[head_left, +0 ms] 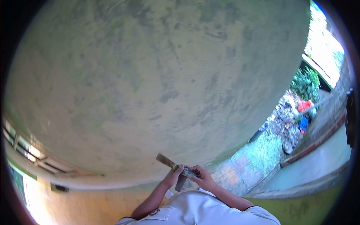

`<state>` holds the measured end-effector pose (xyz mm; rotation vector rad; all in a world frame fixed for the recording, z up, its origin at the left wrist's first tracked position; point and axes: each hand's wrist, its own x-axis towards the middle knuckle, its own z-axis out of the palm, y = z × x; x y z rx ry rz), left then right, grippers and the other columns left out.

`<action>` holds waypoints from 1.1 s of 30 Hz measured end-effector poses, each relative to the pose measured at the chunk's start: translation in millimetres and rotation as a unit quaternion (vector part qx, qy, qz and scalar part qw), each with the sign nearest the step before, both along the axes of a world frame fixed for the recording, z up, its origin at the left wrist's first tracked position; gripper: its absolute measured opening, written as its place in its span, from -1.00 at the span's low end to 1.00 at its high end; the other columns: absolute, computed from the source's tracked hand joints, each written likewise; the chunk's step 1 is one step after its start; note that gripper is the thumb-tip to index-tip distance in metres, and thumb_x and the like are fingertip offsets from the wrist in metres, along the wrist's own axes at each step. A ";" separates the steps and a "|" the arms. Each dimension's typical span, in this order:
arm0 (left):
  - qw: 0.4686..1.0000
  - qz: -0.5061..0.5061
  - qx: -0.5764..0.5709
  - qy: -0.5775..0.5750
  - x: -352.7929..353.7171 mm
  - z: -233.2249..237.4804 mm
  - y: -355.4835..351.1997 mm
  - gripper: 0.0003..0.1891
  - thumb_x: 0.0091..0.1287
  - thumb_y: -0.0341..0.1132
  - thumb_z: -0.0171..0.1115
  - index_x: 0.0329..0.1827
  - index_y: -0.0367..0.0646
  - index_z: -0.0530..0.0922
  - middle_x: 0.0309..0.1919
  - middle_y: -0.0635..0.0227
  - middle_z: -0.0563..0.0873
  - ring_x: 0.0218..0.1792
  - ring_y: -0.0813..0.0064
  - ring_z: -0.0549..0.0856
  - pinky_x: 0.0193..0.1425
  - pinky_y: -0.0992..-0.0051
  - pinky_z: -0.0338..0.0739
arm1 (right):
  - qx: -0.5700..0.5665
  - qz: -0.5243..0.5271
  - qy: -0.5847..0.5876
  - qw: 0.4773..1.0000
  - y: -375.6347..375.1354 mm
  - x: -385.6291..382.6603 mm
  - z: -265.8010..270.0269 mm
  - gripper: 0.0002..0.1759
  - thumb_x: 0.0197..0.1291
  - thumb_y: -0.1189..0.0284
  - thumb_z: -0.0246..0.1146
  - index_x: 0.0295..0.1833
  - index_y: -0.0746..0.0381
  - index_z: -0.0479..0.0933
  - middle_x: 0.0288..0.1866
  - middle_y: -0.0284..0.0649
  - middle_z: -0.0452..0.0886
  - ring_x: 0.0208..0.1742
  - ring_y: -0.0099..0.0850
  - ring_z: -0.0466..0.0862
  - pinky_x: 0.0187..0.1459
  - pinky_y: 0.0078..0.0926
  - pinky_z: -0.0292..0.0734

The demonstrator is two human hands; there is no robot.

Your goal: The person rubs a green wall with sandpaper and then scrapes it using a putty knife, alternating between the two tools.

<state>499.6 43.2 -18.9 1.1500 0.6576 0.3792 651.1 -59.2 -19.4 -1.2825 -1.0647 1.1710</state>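
Observation:
In front of my chest, my left hand (pixel 173 177) is closed with its thumb on top of a flat-bladed scraper (pixel 164 160). The worn, brownish blade sticks out up and to the left. A second flat, dark strip (pixel 180 183) points down between my hands and crosses the first. My right hand (pixel 203 179) pinches the dark, mottled end (pixel 190 173) on the right side, its fingers bent close to the left thumb. My fingers partly cover where the pieces meet, so I cannot tell how they join.
A large plastered wall (pixel 150 90) with grey and green stains fills the view ahead. At the right, a paved strip (pixel 232 168) leads to a rubble heap (pixel 287 112) and green plants (pixel 305 82). A barred window opening (pixel 32 153) is at the left.

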 end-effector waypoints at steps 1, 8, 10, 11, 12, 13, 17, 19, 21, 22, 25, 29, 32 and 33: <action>1.000 0.023 -0.006 -0.007 2.4 -3.6 -3.4 -0.54 0.39 0.09 -0.03 -0.05 -0.14 0.56 -0.23 0.45 0.62 -0.16 0.64 0.55 -0.02 0.53 0.42 | -0.006 0.023 -0.007 1.000 -1.6 2.3 -2.4 -0.72 0.21 0.53 0.23 0.00 0.31 0.38 -0.21 -0.25 0.55 -0.27 -0.59 0.54 -0.23 -0.61 0.49; 0.978 0.207 0.013 -0.022 5.3 -22.6 -40.2 -0.77 0.34 -0.17 0.16 -0.29 -0.17 0.57 -0.41 0.48 0.61 -0.35 0.69 0.55 -0.23 0.59 0.45 | -0.030 0.204 0.029 0.978 2.3 9.9 -9.8 -0.75 0.20 0.55 0.21 -0.06 0.31 0.31 -0.24 -0.25 0.52 -0.24 -0.58 0.54 -0.24 -0.61 0.49; 0.966 0.255 -0.003 -0.046 -1.6 -27.9 -47.4 -0.80 0.33 -0.20 0.17 -0.30 -0.15 0.56 -0.40 0.47 0.61 -0.33 0.67 0.56 -0.20 0.58 0.47 | -0.007 0.245 -0.007 0.970 11.3 13.5 -22.6 -0.78 0.24 0.50 0.18 -0.07 0.29 0.32 -0.25 -0.27 0.51 -0.25 -0.58 0.54 -0.28 -0.64 0.49; 0.959 0.275 -0.011 -0.064 -6.1 -29.7 -51.5 -0.83 0.33 -0.23 0.17 -0.30 -0.14 0.55 -0.40 0.46 0.62 -0.32 0.66 0.58 -0.16 0.57 0.48 | -0.014 0.271 -0.013 0.962 14.3 12.5 -27.4 -0.78 0.24 0.50 0.18 -0.07 0.29 0.32 -0.25 -0.27 0.51 -0.25 -0.58 0.54 -0.28 -0.64 0.49; 0.952 0.293 -0.037 -0.076 -9.0 -24.6 -56.4 -0.84 0.34 -0.23 0.16 -0.31 -0.13 0.54 -0.41 0.47 0.60 -0.33 0.66 0.57 -0.17 0.58 0.47 | -0.045 0.245 0.008 0.968 17.1 11.8 -31.1 -0.77 0.25 0.48 0.17 -0.05 0.28 0.32 -0.26 -0.28 0.50 -0.23 -0.58 0.54 -0.28 -0.63 0.49; 0.944 0.316 -0.041 -0.083 -12.2 -24.8 -59.6 -0.84 0.34 -0.23 0.16 -0.31 -0.13 0.54 -0.41 0.47 0.60 -0.33 0.66 0.57 -0.17 0.58 0.47 | -0.077 0.216 0.027 0.973 20.6 9.6 -32.1 -0.77 0.25 0.46 0.16 -0.03 0.27 0.33 -0.26 -0.29 0.50 -0.22 -0.58 0.53 -0.27 -0.62 0.49; 0.931 0.340 -0.039 -0.128 -17.2 -16.7 -65.3 -0.77 0.32 -0.18 0.19 -0.39 -0.14 0.51 -0.44 0.49 0.56 -0.37 0.69 0.51 -0.24 0.60 0.42 | -0.188 0.240 0.141 0.942 29.4 -7.2 -14.9 -0.81 0.31 0.41 0.09 -0.01 0.22 0.34 -0.23 -0.29 0.51 -0.18 -0.46 0.58 -0.17 -0.42 0.53; 0.920 0.361 -0.048 -0.145 -18.3 -16.3 -68.2 -0.76 0.33 -0.17 0.18 -0.39 -0.14 0.52 -0.45 0.50 0.56 -0.38 0.69 0.51 -0.25 0.61 0.41 | -0.217 0.272 0.163 0.923 32.3 -8.4 -15.1 -0.81 0.32 0.40 0.07 -0.01 0.21 0.34 -0.21 -0.27 0.52 -0.17 -0.43 0.59 -0.17 -0.40 0.54; 0.923 0.359 -0.038 -0.136 -26.7 -17.1 -66.9 -0.76 0.33 -0.16 0.17 -0.37 -0.15 0.52 -0.44 0.49 0.56 -0.36 0.69 0.51 -0.23 0.60 0.41 | -0.243 0.296 0.188 0.905 35.6 -11.3 -20.2 -0.82 0.34 0.38 0.05 -0.02 0.20 0.35 -0.18 -0.25 0.53 -0.17 -0.39 0.60 -0.16 -0.37 0.55; 0.930 0.346 -0.027 -0.123 -32.4 -16.9 -66.3 -0.75 0.34 -0.15 0.16 -0.36 -0.16 0.53 -0.43 0.49 0.56 -0.35 0.68 0.51 -0.21 0.59 0.41 | -0.220 0.307 0.183 0.908 36.4 -12.9 -27.6 -0.83 0.34 0.38 0.05 -0.03 0.19 0.35 -0.16 -0.24 0.54 -0.16 -0.39 0.61 -0.16 -0.36 0.55; 0.932 0.348 0.005 -0.100 -40.8 -19.3 -60.5 -0.73 0.35 -0.13 0.14 -0.30 -0.18 0.55 -0.40 0.48 0.58 -0.29 0.66 0.52 -0.14 0.56 0.40 | -0.199 0.304 0.184 0.913 42.2 -18.4 -32.5 -0.85 0.33 0.38 0.07 -0.08 0.20 0.37 -0.16 -0.25 0.54 -0.17 -0.42 0.60 -0.18 -0.38 0.57; 0.922 0.366 0.049 -0.113 -53.1 -24.7 -50.1 -0.73 0.35 -0.14 0.14 -0.24 -0.20 0.57 -0.38 0.47 0.59 -0.24 0.63 0.52 -0.06 0.55 0.38 | -0.187 0.268 0.199 0.924 58.0 -18.3 -50.3 -0.87 0.31 0.38 0.11 -0.14 0.20 0.39 -0.19 -0.27 0.53 -0.18 -0.47 0.59 -0.23 -0.42 0.59; 0.913 0.395 0.040 -0.094 -95.6 -31.3 -37.1 -0.75 0.35 -0.17 0.14 -0.20 -0.21 0.56 -0.42 0.48 0.57 -0.31 0.65 0.53 -0.13 0.55 0.40 | -0.187 0.236 0.165 0.939 74.6 -34.2 -68.0 -0.86 0.29 0.36 0.14 -0.16 0.19 0.40 -0.21 -0.27 0.53 -0.23 -0.48 0.60 -0.31 -0.42 0.60; 0.911 0.399 0.039 -0.094 -108.5 -31.6 -34.1 -0.75 0.35 -0.17 0.14 -0.20 -0.21 0.56 -0.42 0.48 0.57 -0.31 0.65 0.53 -0.13 0.55 0.40 | -0.189 0.240 0.164 0.938 79.7 -34.1 -76.9 -0.86 0.29 0.36 0.14 -0.16 0.19 0.40 -0.21 -0.27 0.53 -0.23 -0.48 0.60 -0.31 -0.42 0.60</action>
